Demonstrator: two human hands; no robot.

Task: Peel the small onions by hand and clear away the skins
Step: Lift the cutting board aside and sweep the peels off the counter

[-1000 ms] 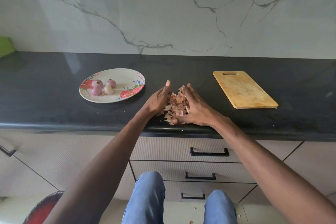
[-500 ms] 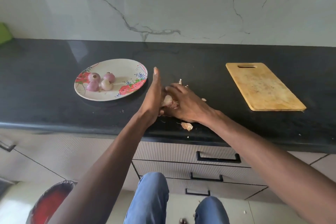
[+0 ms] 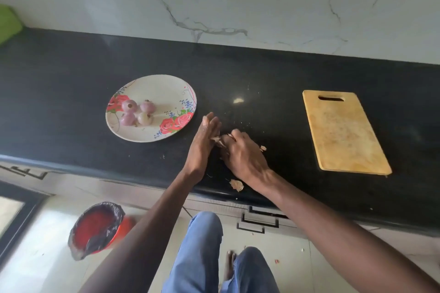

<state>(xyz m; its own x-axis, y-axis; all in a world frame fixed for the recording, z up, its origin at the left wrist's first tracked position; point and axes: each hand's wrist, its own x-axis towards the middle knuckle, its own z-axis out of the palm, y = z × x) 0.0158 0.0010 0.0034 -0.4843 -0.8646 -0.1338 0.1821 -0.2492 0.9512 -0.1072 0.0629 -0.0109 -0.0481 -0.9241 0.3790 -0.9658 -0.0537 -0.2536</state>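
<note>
Onions (image 3: 137, 112), four small peeled ones, pinkish, sit clustered on the left half of the floral plate (image 3: 166, 88) on the black countertop (image 3: 59, 93). Rest of plate bare. Red bin (image 3: 95, 228) with a dark liner stands on the floor below left of the counter; contents blurred, cannot tell what is inside.

Skins (image 3: 217, 139): a small wad shows between the two hands, just right of the plate. Left hand (image 3: 202, 145) stands on edge, fingers straight and together, palm against the wad. Right hand (image 3: 240, 152) is cupped knuckles-up, fingers curled over the skins and grasping them. One loose skin (image 3: 237, 185) lies near the counter's front edge under the right wrist; a smaller scrap (image 3: 262, 148) lies just right of the right hand. Wooden cutting board (image 3: 342, 131) well apart to the right, bare.

Against a second ago: the open heap spread between the hands is now pressed into a mostly hidden wad, and stray pieces have been left behind. View has tipped downward; the bin now shows whole.

Most of the skins are covered by the right hand. Fine flecks on the counter are too small to identify.
</note>
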